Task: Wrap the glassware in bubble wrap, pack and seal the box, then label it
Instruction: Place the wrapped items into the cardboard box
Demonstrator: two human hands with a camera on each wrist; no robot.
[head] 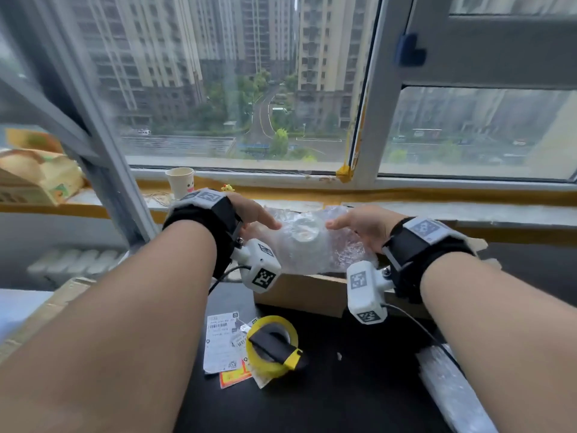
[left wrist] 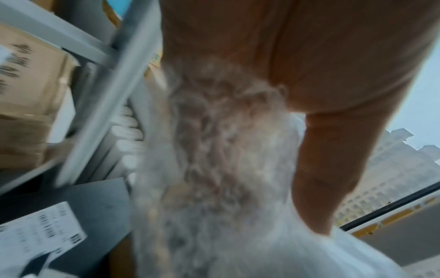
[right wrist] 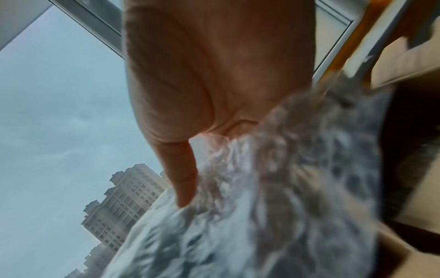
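Observation:
A glass piece wrapped in bubble wrap (head: 304, 242) hangs above the open cardboard box (head: 307, 292), held between both hands. My left hand (head: 254, 215) grips its left end with the thumb lying on top. My right hand (head: 356, 226) grips the right end the same way. In the left wrist view the palm (left wrist: 297, 65) and thumb press into the crumpled wrap (left wrist: 226, 169). The right wrist view shows the right palm (right wrist: 214, 75) and thumb on the wrap (right wrist: 285, 188), with a box flap (right wrist: 404, 62) behind. The fingers behind the bundle are hidden.
On the black table in front of the box lie a yellow tape roll with a black dispenser (head: 271, 345) and printed labels (head: 221, 342). A bubble wrap roll (head: 452, 389) lies at the lower right. A paper cup (head: 180, 182) stands on the window sill; cartons (head: 34, 176) sit far left.

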